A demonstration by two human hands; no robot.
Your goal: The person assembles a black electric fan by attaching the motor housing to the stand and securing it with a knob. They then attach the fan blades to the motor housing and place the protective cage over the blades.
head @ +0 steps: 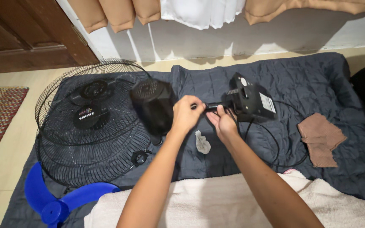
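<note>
Now my left hand (186, 113) and right hand (224, 122) both pinch the black rod (211, 106), fan base (250, 100) at two o'clock.

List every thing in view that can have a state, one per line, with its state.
Left hand: closed on the fan's black neck.
Right hand: pinching the same neck.
Fan base: lying on its side.
Motor housing: detached from grilles.
Grilles: removed, stacked flat.
Blue blade: off, lying loose.
Brown cloth: crumpled.
</note>
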